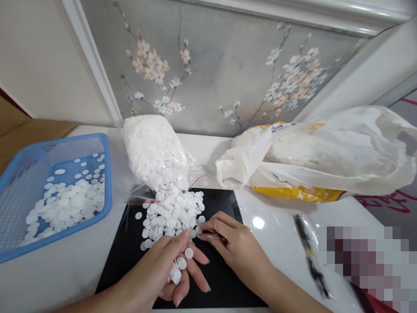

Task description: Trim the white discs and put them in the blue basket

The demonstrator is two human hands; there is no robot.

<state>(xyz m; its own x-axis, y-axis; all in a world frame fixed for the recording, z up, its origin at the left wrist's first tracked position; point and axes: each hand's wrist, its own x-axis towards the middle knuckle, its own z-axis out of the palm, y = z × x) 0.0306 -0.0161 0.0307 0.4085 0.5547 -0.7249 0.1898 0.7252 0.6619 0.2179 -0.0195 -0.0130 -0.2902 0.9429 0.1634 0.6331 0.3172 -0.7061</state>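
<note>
A heap of small white discs point(176, 208) lies on a black mat point(130, 261), spilling from the mouth of a clear plastic bag point(153, 148) full of the same discs. My left hand point(172, 265) is turned palm up in front of the heap and holds several discs, its fingers partly spread. At the heap's right edge is my right hand point(233, 239), thumb and fingers drawn together with the tips touching the discs there. What lies between those fingertips is hidden.
A blue plastic basket point(109, 174) with many loose discs stands at the left. On the right, a white and yellow plastic bag point(299, 174) lies against the flowered wall panel point(221, 56). A black pen-like item point(309, 252) in clear wrapping lies on the white table point(263, 243).
</note>
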